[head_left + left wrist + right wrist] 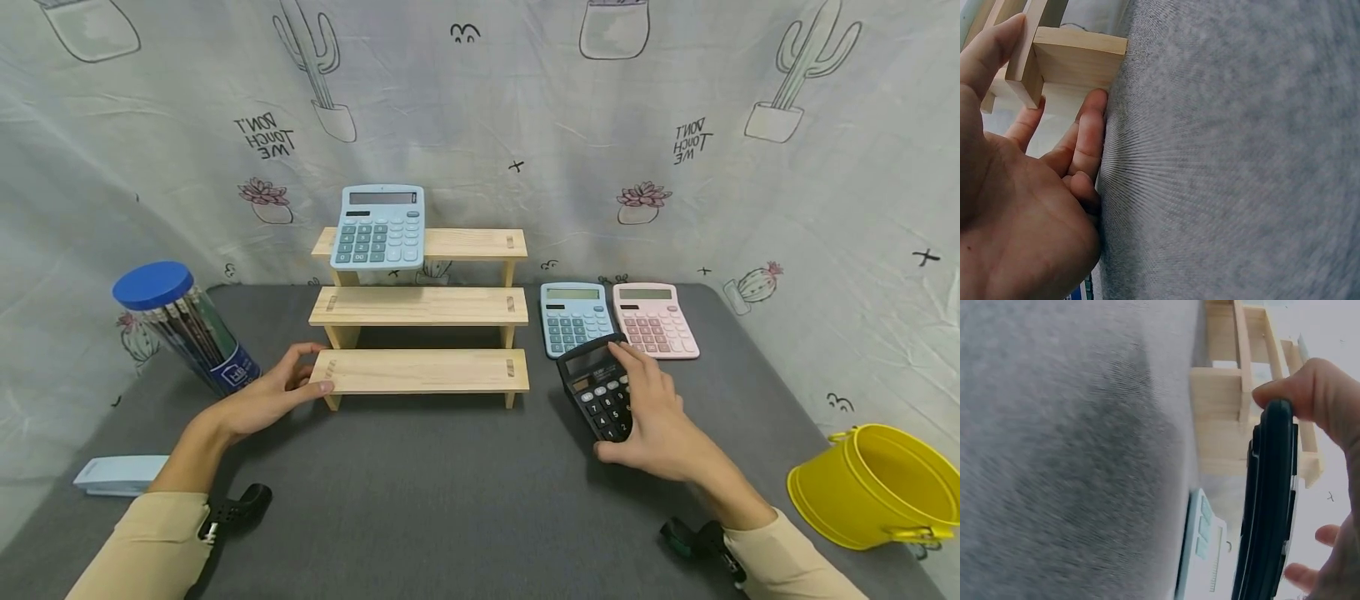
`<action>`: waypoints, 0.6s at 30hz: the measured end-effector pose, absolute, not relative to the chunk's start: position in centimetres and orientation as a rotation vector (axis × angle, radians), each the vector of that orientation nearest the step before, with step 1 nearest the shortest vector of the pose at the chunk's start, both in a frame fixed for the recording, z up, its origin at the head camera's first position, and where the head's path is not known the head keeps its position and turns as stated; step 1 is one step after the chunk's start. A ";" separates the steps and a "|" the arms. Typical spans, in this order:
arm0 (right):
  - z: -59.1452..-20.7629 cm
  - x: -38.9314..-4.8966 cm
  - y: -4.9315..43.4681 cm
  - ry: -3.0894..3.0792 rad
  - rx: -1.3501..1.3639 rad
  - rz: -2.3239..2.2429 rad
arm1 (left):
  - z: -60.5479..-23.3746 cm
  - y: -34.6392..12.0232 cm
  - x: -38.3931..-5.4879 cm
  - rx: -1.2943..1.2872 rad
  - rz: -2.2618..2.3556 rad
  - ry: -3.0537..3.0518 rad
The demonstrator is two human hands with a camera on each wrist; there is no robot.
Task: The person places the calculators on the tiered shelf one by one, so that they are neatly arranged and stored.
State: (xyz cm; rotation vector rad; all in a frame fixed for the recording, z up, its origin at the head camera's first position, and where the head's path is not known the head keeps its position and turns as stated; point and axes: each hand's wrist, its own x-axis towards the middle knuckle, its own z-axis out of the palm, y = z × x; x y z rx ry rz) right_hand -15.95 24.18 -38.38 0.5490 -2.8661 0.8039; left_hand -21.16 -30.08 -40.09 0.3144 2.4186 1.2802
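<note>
My left hand [266, 392] pinches the left end of the lowest board of a three-step wooden display stand [420, 371], thumb on one side and fingers on the other. In the left wrist view the thumb lies against the board's end [1025, 69]. My right hand [660, 421] grips a black calculator [600, 400] by its edges, tilted and raised off the grey cloth. The right wrist view shows the black calculator [1266, 500] edge-on. A blue calculator [378, 229] leans on the top step. Another blue calculator [573, 317] and a pink calculator [656, 321] lie right of the stand.
A tilted clear jar of pencils with a blue lid [187, 325] is at the left. A light blue stapler-like object [120, 475] lies by my left forearm. At the right edge stands a yellow bucket [847, 492]. A printed curtain [480, 108] hangs behind.
</note>
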 end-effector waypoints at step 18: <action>-34.9 -17.9 22.9 -2.675 0.748 0.853 | -40.1 -30.3 -21.3 0.305 1.293 2.393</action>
